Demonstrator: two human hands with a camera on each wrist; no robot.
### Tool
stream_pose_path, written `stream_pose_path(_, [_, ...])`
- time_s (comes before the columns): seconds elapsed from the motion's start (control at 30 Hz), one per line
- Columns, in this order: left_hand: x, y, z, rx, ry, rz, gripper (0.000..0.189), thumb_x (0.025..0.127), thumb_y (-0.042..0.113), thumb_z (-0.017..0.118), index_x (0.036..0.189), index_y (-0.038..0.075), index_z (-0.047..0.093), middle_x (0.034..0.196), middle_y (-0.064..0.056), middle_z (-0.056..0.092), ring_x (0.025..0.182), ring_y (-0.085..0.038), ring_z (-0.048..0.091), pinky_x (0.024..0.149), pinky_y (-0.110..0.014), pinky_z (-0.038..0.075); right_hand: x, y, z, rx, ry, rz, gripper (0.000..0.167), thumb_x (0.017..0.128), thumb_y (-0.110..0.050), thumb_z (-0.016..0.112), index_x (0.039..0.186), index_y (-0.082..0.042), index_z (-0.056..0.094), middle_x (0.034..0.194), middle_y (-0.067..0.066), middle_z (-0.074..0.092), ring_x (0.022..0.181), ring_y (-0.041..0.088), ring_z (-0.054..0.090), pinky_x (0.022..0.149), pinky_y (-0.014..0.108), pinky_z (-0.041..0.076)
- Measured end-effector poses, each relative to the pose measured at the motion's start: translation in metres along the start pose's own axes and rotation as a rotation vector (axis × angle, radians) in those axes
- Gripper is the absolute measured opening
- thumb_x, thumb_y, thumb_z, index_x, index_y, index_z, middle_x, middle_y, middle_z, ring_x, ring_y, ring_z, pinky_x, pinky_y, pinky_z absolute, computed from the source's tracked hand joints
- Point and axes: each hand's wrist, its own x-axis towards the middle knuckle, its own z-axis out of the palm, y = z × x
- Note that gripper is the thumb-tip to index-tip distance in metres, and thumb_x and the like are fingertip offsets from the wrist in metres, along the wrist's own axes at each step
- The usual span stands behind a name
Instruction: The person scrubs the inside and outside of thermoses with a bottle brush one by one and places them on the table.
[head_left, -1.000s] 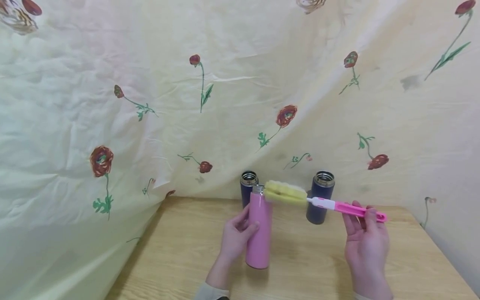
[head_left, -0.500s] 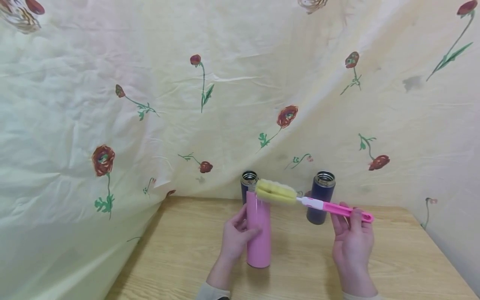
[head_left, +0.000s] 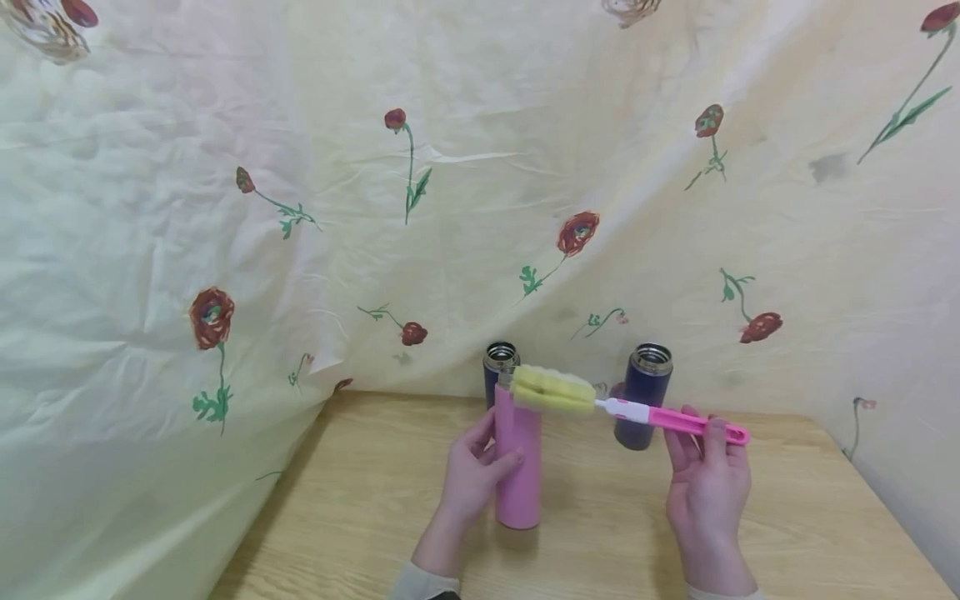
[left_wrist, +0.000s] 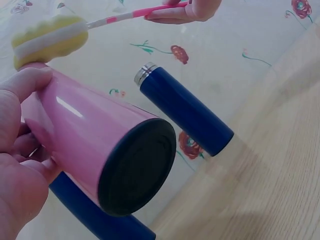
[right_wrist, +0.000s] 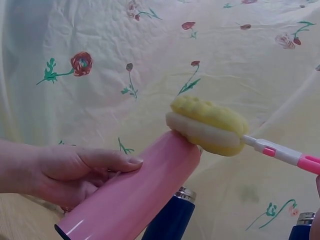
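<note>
My left hand [head_left: 468, 477] grips a pink bottle [head_left: 519, 467] round its side and holds it raised, its black base showing in the left wrist view. The fingers and thumb of my right hand [head_left: 708, 492] pinch the pink handle of a bottle brush [head_left: 553, 390]. The brush lies nearly level, and its yellow and white sponge head [right_wrist: 207, 125] is at the pink bottle's mouth end, seemingly touching it. That mouth is mostly hidden behind the sponge.
Two dark blue bottles without lids stand upright on the wooden table [head_left: 360, 500]: a left one [head_left: 501, 362] partly behind the pink bottle, and a right one [head_left: 643, 392] behind the brush handle. A flowered cloth [head_left: 465, 250] hangs behind and at the left.
My right hand has moved left with the brush, bringing the sponge further across the pink bottle's top. The left hand has stayed nearly in place, the bottle tilting slightly.
</note>
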Motion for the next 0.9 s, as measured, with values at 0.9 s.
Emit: stream_pose_path(0.9, [0.0, -0.001, -0.003, 0.065, -0.065, 0.039, 0.077, 0.094, 0.001, 0.078, 0.162, 0.002, 0.041, 0.162, -0.022, 0.046, 0.142, -0.038, 0.053, 0.111, -0.037, 0.051, 0.006, -0.018, -0.013, 0.21, -0.151, 0.216, 0.013, 0.109, -0.013, 0.06, 0.118, -0.007, 0.055, 0.106, 0.017, 0.073, 0.102, 0.028, 0.077, 0.101, 0.037, 0.057])
